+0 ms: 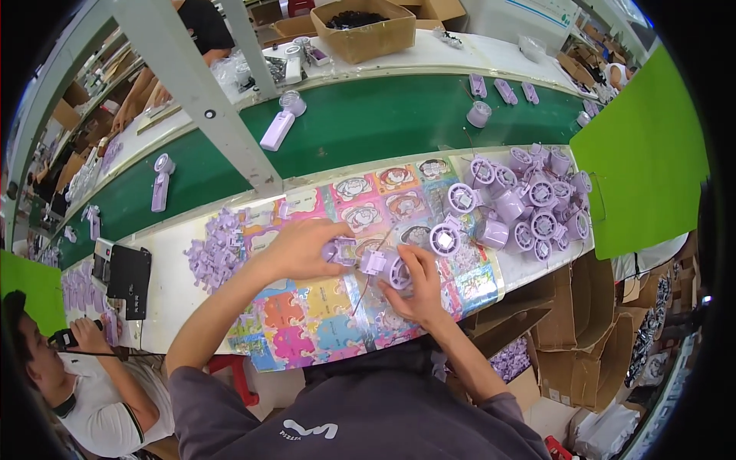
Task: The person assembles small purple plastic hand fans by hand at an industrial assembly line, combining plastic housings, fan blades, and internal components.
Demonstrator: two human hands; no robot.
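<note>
In my right hand [420, 291] is a lilac fan head [395, 270] with a round grille and a square neck [373, 263] turned toward the left hand. My left hand [310, 249] has its thumb and fingers closed on a small lilac plastic part [340, 251], close beside that neck. Whether the two pieces touch I cannot tell. Thin wires stick out near the neck. Both hands are above a colourful puzzle-patterned mat [330, 337]. Just past the right hand lies another fan head [445, 239] with a white square in its middle.
Small lilac parts [215, 249] are heaped at the left; a pile of fan heads [537, 203] fills the right end. Beyond runs a green conveyor belt [368, 115] carrying a handheld fan [284, 121]. A metal post [207, 107] rises at its edge. A co-worker [100, 383] sits at lower left.
</note>
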